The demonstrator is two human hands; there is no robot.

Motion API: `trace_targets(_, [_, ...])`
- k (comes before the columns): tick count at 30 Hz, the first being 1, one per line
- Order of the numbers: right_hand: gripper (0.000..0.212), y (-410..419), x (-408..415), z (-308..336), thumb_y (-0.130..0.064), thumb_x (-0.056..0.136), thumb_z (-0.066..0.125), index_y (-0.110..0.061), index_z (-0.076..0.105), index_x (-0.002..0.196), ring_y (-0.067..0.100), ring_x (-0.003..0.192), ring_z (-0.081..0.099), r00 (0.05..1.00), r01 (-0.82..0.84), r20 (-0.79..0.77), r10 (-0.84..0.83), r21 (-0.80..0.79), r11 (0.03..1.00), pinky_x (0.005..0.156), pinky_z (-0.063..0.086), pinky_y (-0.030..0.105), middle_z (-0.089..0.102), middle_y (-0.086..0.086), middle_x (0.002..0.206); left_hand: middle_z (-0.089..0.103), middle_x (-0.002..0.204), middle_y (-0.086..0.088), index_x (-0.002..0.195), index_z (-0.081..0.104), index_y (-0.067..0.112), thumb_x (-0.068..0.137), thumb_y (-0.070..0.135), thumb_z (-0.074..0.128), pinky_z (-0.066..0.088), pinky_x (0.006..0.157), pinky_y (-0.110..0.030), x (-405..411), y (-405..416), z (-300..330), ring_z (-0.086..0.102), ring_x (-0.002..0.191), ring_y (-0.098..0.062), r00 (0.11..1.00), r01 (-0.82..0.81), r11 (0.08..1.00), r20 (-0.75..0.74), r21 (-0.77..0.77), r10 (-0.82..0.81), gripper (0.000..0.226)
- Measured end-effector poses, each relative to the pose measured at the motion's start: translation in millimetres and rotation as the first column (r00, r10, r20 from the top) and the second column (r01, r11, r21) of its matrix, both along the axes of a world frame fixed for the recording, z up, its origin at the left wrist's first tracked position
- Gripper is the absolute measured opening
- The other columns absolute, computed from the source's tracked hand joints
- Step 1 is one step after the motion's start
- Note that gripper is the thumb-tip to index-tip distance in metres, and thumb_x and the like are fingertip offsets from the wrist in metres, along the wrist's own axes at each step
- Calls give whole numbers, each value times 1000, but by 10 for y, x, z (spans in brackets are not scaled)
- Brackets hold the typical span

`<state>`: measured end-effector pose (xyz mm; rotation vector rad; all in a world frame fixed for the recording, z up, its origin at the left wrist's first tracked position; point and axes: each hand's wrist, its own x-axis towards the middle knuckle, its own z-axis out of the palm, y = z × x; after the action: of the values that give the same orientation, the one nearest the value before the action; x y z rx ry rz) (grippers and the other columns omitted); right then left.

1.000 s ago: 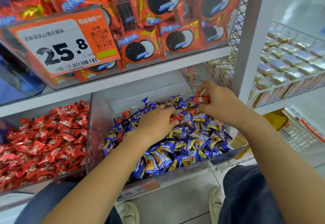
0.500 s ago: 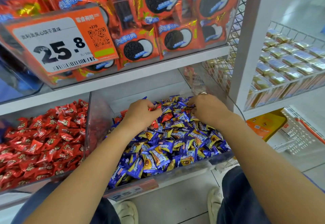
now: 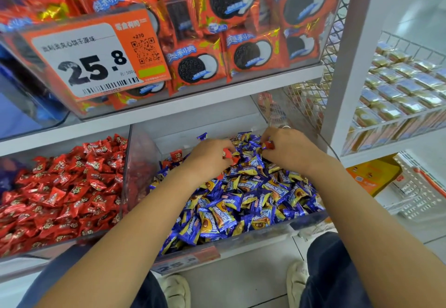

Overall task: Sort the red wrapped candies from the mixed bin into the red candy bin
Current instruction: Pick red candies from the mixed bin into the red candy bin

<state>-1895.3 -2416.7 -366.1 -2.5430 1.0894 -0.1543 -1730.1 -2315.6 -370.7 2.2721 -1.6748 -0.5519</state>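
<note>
An orange price tag (image 3: 96, 59) on the upper clear bin reads "25.8" above a barcode, with a QR code marked "+270" beside it; behind it lie red cookie packs (image 3: 193, 63) picturing black-and-white sandwich cookies. The blue-and-gold candies (image 3: 231, 201) in the mixed bin (image 3: 241, 237) bear "Alpenliebe", and a partly hidden tag on that bin's front lip shows "25". A clear divider wall (image 3: 126, 167) separates the mixed bin from the red candy bin (image 3: 48, 242) on the left, which is heaped with shiny red wrapped candies (image 3: 62, 187). Both hands work at the back of the mixed bin, close under the shelf above. The left hand (image 3: 207, 158) has its fingers curled on a red candy (image 3: 226, 153); the right hand (image 3: 287, 150) pinches another red candy (image 3: 269, 145). A stray red piece (image 3: 176, 155) lies near the divider
</note>
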Motion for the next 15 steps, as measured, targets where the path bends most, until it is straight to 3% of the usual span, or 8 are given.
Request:
trace_targets(2, [11, 12, 5, 5, -26, 86, 57, -17, 55, 80, 22, 79, 53, 1000, 8, 10, -8, -3, 1000, 65, 38, 28, 55, 5, 84, 57, 125, -7, 126, 57, 19, 90, 30, 63, 41, 78, -26, -49, -46, -32, 56, 103, -21, 996, 3, 997, 92, 80, -10, 37])
trace_targets(6, [15, 50, 32, 51, -29, 84, 65, -17, 56, 81, 20, 78, 50, 1000, 7, 25, -6, -20, 1000, 67, 37, 28, 58, 8, 88, 61, 118, -10, 121, 61, 13, 92, 28, 61, 45, 87, -35, -148, -61, -35, 56, 107, -28, 987, -6, 990, 162, 140, -17, 32])
trace_targets(11, [12, 287, 137, 118, -26, 86, 61, -17, 63, 95, 25, 80, 61, 995, -27, 94, 33, -61, 998, 66, 45, 30, 67, 7, 87, 49, 108, -3, 124, 55, 22, 95, 28, 55, 39, 80, -28, -83, 389, 282, 52, 91, -18, 981, -89, 980, 152, -180, 117, 29])
trace_targets(15, [12, 541, 316, 216, -18, 83, 62, -26, 67, 90, 11, 64, 61, 977, -134, 187, 97, 198, 971, 60, 45, 24, 64, -4, 69, 55, 101, -5, 118, 61, 20, 89, 25, 64, 41, 78, -31, 445, 1068, 457, 60, 92, -30, 932, -199, 883, 195, -426, 304, 30])
